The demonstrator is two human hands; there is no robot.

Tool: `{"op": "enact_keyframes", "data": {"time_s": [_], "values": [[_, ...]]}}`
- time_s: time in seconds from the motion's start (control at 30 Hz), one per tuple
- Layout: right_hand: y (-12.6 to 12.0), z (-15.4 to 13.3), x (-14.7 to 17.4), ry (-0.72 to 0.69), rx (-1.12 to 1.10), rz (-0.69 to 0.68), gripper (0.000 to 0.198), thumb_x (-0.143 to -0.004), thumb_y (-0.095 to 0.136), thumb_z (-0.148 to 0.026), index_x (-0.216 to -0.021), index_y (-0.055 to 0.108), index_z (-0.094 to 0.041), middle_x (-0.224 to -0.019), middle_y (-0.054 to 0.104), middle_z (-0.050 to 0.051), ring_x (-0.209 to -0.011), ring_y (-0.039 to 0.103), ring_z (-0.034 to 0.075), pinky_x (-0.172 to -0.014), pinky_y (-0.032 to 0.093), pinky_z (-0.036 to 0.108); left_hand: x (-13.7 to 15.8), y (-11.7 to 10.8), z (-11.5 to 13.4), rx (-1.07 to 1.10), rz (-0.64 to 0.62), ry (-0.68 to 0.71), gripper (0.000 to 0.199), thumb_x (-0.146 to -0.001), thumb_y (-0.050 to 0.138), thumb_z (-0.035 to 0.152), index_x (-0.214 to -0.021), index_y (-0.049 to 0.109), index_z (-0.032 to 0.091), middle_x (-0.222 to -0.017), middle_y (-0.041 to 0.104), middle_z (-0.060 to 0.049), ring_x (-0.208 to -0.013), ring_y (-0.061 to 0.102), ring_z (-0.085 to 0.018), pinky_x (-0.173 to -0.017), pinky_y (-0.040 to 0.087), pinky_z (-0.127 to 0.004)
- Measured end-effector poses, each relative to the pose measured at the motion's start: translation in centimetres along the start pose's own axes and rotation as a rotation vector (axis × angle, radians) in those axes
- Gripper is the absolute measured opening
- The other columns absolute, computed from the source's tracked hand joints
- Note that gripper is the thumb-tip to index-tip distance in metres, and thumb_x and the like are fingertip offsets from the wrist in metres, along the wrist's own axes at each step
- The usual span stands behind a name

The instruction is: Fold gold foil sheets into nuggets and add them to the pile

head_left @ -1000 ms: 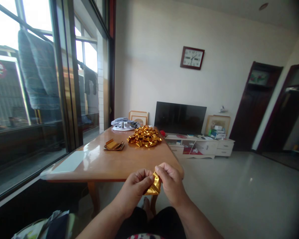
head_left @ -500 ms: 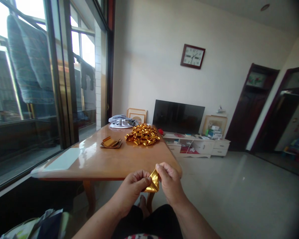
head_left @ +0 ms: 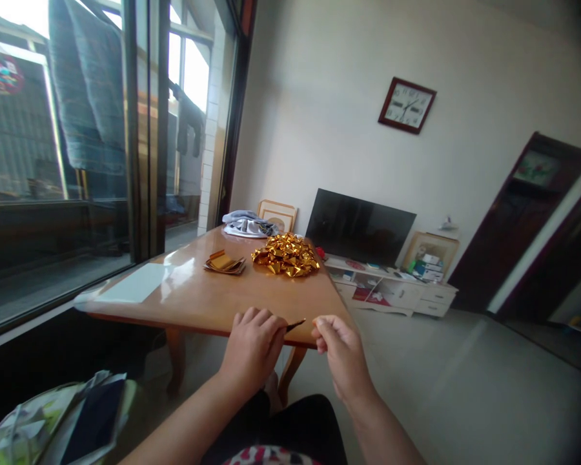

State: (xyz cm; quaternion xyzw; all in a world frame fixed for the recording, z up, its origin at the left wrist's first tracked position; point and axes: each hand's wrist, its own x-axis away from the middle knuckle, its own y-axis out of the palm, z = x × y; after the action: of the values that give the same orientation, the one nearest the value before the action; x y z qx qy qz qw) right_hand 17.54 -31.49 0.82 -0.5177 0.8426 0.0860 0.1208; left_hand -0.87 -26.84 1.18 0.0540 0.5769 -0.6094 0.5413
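My left hand point(head_left: 254, 342) is closed, back upward, pinching a piece of gold foil paper point(head_left: 296, 325) that shows nearly edge-on as a thin dark-gold sliver pointing right. A small gap separates its tip from my right hand point(head_left: 336, 345), whose thumb and fingers are pressed together with nothing visible in them. Both hands are held over the near edge of the wooden table point(head_left: 252, 300). Farther back on it lie a heap of folded gold foil pieces point(head_left: 288, 255) and, left of that, a small stack of flat gold paper sheets point(head_left: 224, 262).
A pale sheet point(head_left: 133, 282) lies at the table's left, and folded cloth point(head_left: 249, 224) at its far end. Behind stand a television point(head_left: 361, 223) and a white low cabinet point(head_left: 401, 290). A bag with papers point(head_left: 77, 413) is at lower left, beneath the window.
My right hand has let go of the foil and moved slightly apart. My left hand has turned over, so the foil now shows edge-on. The view has tilted and shifted.
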Motion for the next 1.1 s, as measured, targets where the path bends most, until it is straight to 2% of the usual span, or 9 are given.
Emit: {"op": "enact_keyframes", "data": {"time_s": [0.17,0.33,0.43,0.53,0.7,0.83,1.0,1.1], "values": [[0.7,-0.5,0.8,0.026,0.019,-0.053,0.036,-0.083,0.065,-0.052,-0.085,0.071,-0.016,-0.073,0.066,0.005,-0.059,0.053,0.013,-0.054,0.044,0.025,0.4,-0.1,0.2,-0.221,0.028,0.113,0.02,-0.098,0.049,0.026,-0.1,0.068,0.023,-0.089,0.064,-0.006,-0.083,0.05,-0.021,-0.075,0.032,-0.037],[0.9,-1.0,1.1,0.022,0.018,-0.057,0.038,-0.082,0.067,-0.052,-0.09,0.071,-0.015,-0.076,0.066,0.006,-0.063,0.057,0.015,-0.058,0.048,0.027,0.5,0.0,0.1,-0.275,0.038,0.162,0.015,-0.095,0.054,0.025,-0.103,0.067,0.025,-0.09,0.064,-0.005,-0.084,0.05,-0.022,-0.074,0.032,-0.037],[0.8,-0.9,1.1,0.035,0.013,-0.103,0.036,-0.084,0.066,-0.05,-0.097,0.069,-0.016,-0.082,0.067,0.006,-0.069,0.06,0.017,-0.064,0.051,0.029,0.5,-0.1,0.3,-0.299,0.05,0.171,0.015,-0.094,0.056,0.024,-0.103,0.068,0.026,-0.09,0.064,-0.005,-0.085,0.049,-0.022,-0.074,0.031,-0.038],[0.7,-0.4,1.0,0.005,0.042,-0.132,0.036,-0.084,0.066,-0.048,-0.102,0.067,-0.017,-0.081,0.067,0.004,-0.069,0.06,0.017,-0.066,0.052,0.03,0.5,-0.1,0.4,-0.3,0.063,0.176,0.015,-0.094,0.055,0.025,-0.102,0.068,0.026,-0.089,0.064,-0.005,-0.085,0.049,-0.023,-0.074,0.031,-0.039],[0.3,-0.7,1.0,-0.241,0.282,-0.144,0.025,-0.087,0.064,-0.044,-0.088,0.068,-0.019,-0.071,0.062,0.001,-0.066,0.056,0.016,-0.063,0.046,0.026,0.5,-0.2,0.4,-0.272,0.065,0.165,0.016,-0.096,0.053,0.026,-0.101,0.068,0.025,-0.089,0.065,-0.006,-0.086,0.05,-0.023,-0.076,0.031,-0.039],[-0.3,-1.7,1.1,-0.389,0.429,-0.193,0.022,-0.092,0.057,-0.037,-0.081,0.066,-0.021,-0.069,0.058,0.0,-0.064,0.052,0.015,-0.06,0.041,0.025,0.4,-0.6,0.7,-0.171,0.014,0.126,0.019,-0.098,0.049,0.028,-0.099,0.068,0.024,-0.091,0.064,-0.006,-0.09,0.052,-0.022,-0.08,0.032,-0.039],[-0.4,-1.9,0.9,-0.429,0.444,-0.197,0.02,-0.093,0.058,-0.037,-0.083,0.067,-0.021,-0.072,0.062,0.001,-0.066,0.056,0.016,-0.063,0.043,0.026,0.2,-0.6,0.7,-0.009,-0.005,0.081,0.02,-0.098,0.05,0.03,-0.098,0.068,0.024,-0.091,0.066,-0.005,-0.09,0.054,-0.021,-0.078,0.032,-0.036],[-0.1,-1.5,1.0,-0.38,0.357,-0.144,0.021,-0.089,0.063,-0.039,-0.097,0.069,-0.021,-0.082,0.069,0.004,-0.073,0.063,0.018,-0.069,0.049,0.027,0.3,-0.3,0.5,0.05,0.056,0.048,0.02,-0.097,0.05,0.029,-0.094,0.069,0.023,-0.089,0.067,-0.005,-0.089,0.054,-0.021,-0.077,0.032,-0.036]]}}
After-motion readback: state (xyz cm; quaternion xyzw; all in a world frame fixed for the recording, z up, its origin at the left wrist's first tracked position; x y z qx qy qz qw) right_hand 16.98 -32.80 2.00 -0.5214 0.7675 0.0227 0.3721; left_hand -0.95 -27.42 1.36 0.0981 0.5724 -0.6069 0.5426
